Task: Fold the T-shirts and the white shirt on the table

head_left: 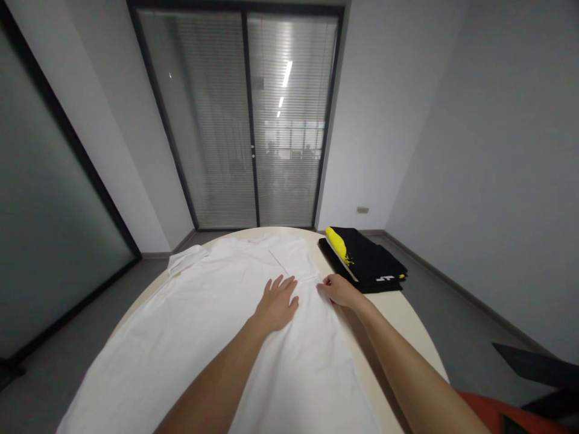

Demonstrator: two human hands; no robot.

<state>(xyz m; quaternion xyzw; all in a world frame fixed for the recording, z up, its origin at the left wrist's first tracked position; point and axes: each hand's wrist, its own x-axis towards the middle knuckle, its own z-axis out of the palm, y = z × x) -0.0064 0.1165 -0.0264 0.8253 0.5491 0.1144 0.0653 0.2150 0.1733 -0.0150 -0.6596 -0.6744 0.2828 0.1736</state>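
A white T-shirt [194,337] lies spread over the round table, with a short sleeve at its far left and light creases near its right side. My left hand [277,303] rests flat on the cloth, fingers spread, right of the middle. At the shirt's right edge, my right hand [337,289] has its fingers pinched together on the white fabric. Part of the edge is hidden under those fingers. Just beyond my right hand sits a stack of folded black clothes [371,256] with a yellow print and small white lettering.
The pale round tabletop [407,325] shows along the right side. Behind the table stands a glass door [284,150] with blinds. A red chair [484,410] is at the lower right, with a dark armrest-like part [534,364] near it. Walls rise on both sides.
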